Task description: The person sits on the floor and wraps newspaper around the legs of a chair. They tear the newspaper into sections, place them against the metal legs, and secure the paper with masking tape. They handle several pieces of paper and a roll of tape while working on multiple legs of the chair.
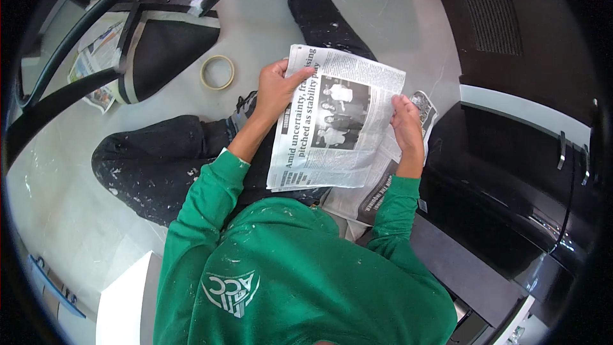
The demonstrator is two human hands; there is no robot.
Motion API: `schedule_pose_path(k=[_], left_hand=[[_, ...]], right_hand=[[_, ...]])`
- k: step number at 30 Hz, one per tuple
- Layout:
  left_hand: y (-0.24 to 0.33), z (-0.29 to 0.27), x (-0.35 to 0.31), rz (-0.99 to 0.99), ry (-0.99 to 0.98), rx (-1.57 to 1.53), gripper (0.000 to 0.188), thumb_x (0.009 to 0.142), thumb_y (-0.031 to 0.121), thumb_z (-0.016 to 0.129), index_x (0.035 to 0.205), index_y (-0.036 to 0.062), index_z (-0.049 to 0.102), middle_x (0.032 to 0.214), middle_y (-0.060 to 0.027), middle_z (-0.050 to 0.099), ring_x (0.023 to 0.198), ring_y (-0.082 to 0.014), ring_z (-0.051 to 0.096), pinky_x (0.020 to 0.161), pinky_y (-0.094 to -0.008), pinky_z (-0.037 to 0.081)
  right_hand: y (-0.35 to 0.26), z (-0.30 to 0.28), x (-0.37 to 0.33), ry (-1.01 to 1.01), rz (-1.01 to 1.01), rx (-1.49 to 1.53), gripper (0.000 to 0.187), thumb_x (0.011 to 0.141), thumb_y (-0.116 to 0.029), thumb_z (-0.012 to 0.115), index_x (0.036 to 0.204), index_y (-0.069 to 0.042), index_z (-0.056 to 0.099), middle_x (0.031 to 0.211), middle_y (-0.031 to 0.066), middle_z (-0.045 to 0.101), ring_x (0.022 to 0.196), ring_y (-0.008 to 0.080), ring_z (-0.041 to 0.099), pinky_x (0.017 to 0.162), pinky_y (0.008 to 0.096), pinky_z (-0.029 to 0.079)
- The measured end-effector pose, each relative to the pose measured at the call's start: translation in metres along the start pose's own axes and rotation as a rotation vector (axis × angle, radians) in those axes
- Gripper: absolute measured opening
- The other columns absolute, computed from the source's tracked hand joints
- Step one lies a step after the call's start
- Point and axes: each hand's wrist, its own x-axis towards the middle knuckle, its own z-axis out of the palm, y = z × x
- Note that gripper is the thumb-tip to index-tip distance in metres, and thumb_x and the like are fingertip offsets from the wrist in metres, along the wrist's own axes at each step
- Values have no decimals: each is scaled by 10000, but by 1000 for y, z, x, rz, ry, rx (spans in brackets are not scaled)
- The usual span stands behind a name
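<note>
A folded newspaper sheet (377, 89) with a black-and-white photo spans the space between my two hands, above my lap. At its upper left edge my left hand (278, 89) pinches it, thumb on top and fingers behind. My right hand (407, 121) grips the opposite edge with its fingers curled. Under the held sheet and beside my right forearm, more newspaper (348, 203) lies partly hidden. A roll of masking tape (217, 73) rests flat on the floor, left of and beyond my left hand.
An upturned black chair (169, 51) lies at the far left, with newspaper (102, 57) beneath it. Glossy black cabinets (504, 172) with metal handles stand close on my right. A white box-like object (129, 300) is at the lower left. My paint-spotted trouser legs spread across the floor.
</note>
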Motion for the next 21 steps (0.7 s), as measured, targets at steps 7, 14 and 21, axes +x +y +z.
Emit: schedule_pose_path(k=[7, 14, 21], left_hand=[[-12, 2, 1, 120, 87, 41, 186, 930, 111, 752, 1001, -60, 734, 859, -79, 756, 710, -80, 686, 619, -233, 543], [-19, 1, 0, 162, 155, -8, 173, 936, 99, 741, 1009, -57, 733, 880, -80, 757, 716, -90, 688, 628, -236, 542], [-20, 2, -3, 145, 175, -80, 182, 939, 104, 741, 1020, -59, 728, 897, -78, 757, 747, -89, 686, 653, -239, 540]], right_hand=[[3, 9, -31, 135, 3, -94, 174, 997, -164, 665, 1116, -38, 646, 957, 0, 718, 808, 65, 666, 696, 214, 502], [30, -39, -35, -18, 119, -181, 250, 980, -71, 668, 1212, 6, 613, 1136, 77, 715, 977, 121, 684, 858, 276, 552], [25, -15, -42, 52, 51, 53, 255, 980, -63, 664, 1218, 8, 609, 1130, 62, 710, 956, 89, 668, 780, 227, 539]])
